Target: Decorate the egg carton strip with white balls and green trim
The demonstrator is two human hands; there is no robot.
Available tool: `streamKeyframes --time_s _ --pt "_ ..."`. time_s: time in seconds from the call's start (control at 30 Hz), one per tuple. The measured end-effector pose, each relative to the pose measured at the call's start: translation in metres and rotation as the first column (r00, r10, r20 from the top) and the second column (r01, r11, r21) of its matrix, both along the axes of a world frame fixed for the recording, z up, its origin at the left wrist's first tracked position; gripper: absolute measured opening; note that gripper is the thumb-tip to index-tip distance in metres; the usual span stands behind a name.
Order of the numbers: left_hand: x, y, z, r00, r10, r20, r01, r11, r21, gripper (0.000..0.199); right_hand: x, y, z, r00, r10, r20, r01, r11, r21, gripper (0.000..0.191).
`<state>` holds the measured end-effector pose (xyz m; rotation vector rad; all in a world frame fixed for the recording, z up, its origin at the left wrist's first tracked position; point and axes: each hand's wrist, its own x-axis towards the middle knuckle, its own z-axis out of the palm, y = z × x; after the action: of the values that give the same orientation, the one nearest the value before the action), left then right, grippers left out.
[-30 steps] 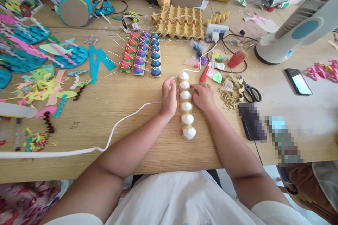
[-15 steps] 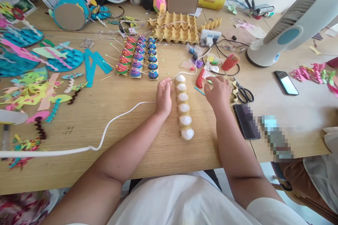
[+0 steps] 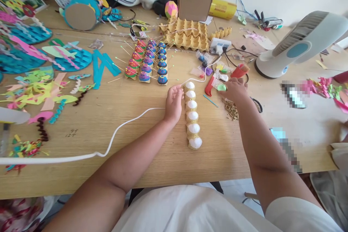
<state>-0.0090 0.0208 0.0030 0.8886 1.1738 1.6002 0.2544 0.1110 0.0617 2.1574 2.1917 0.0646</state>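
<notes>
On the table in front of me lies a strip of egg-carton cups (image 3: 193,116) with white domes on top, running away from me. My left hand (image 3: 174,105) rests on its edge at the strip's far left side, fingers loosely curled and thumb apart. A white cable (image 3: 122,123) passes under it. My right hand (image 3: 237,90) reaches out beyond the strip, palm down with its fingers apart. Its fingertips are beside a green lump in clear plastic (image 3: 221,87); whether they touch it I cannot tell.
A red-handled tool (image 3: 209,86), a thin blue stick (image 3: 210,100) and brown crumbs (image 3: 231,109) lie near my right hand. Painted egg-carton caterpillars (image 3: 146,67) stand behind. A white fan (image 3: 296,47) is at right, paper cut-outs (image 3: 58,87) at left.
My right hand has moved right and lower, uncovering the brown crumbs and more of the green lump. My left hand stays beside the strip. The whole view has shifted slightly.
</notes>
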Motion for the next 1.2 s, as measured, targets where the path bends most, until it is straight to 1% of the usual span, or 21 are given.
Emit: streamKeyframes --time_s 0.07,0.1,0.2,0.37,0.5,0.67,0.87,1.07,1.2 --pt "0.0 0.0 0.0 1.0 0.002 0.023 -0.002 1.0 0.011 0.036 0.001 0.006 -0.002 1.0 0.007 -0.005 -0.007 1.0 -0.03 0.056" --pt "0.0 0.0 0.0 0.999 0.001 0.037 -0.001 1.0 0.017 0.037 0.002 0.007 -0.003 1.0 0.013 -0.019 -0.013 1.0 -0.024 0.055" --pt "0.0 0.0 0.0 0.998 0.002 0.063 -0.003 1.0 0.024 0.038 0.006 0.007 -0.006 0.998 0.043 -0.052 -0.041 0.998 0.047 0.051" --pt "0.0 -0.001 0.0 0.998 0.009 0.059 -0.01 1.0 0.017 0.039 0.009 -0.007 -0.004 0.999 0.018 -0.031 -0.013 0.988 0.152 0.042" --pt "0.0 -0.001 0.0 0.998 0.01 0.064 -0.011 1.0 0.015 0.041 0.008 -0.017 0.0 0.998 -0.008 -0.056 0.02 0.976 0.218 0.039" --pt "-0.001 0.001 -0.002 0.998 0.009 0.06 -0.009 1.0 0.002 0.039 0.012 -0.022 0.0 0.994 0.021 -0.107 0.008 0.963 0.268 0.035" --pt "-0.001 0.002 -0.003 0.998 0.01 0.065 -0.01 1.0 0.009 0.041 0.022 -0.03 -0.005 0.975 0.086 -0.204 -0.023 0.956 0.293 0.026" --pt "-0.001 0.001 -0.001 0.996 0.014 0.085 -0.015 1.0 0.007 0.04 0.028 -0.041 -0.003 0.937 0.112 -0.33 -0.005 0.952 0.307 0.012" --pt "0.0 -0.001 0.001 0.995 0.012 0.1 -0.012 1.0 0.005 0.038 0.029 -0.048 -0.001 0.904 0.077 -0.42 0.067 0.946 0.318 0.018"
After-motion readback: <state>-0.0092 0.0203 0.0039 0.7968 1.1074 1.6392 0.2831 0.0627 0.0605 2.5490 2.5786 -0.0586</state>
